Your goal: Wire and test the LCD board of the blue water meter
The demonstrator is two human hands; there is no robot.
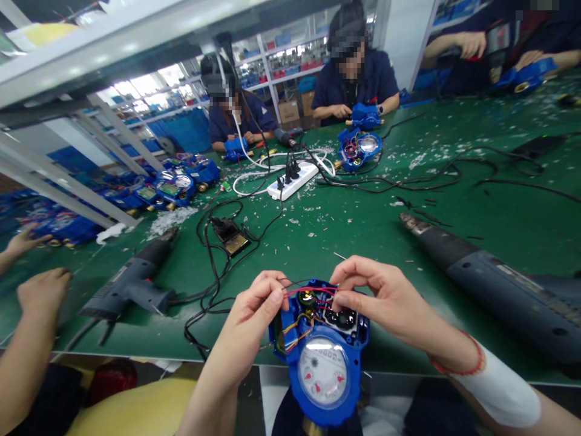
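A blue water meter [323,369] with a round white dial lies at the table's front edge, its housing open and coloured wires showing inside. Over the housing's far end, my left hand [259,303] pinches red and black wires [313,289] between thumb and fingertips. On the other side, my right hand [376,293] grips the same bundle, thumb against fingers, close above a black component [342,320]. The wires stretch between both hands. A red bracelet and a white sleeve cover part of my right wrist and forearm.
Heat guns lie at left [129,281] and right [490,272]. A white power strip [293,180] and tangled black cables [213,260] cross the green table [299,236]. More blue meters [172,184] are heaped at left. Co-workers sit opposite; another person's hands [43,297] reach in at far left.
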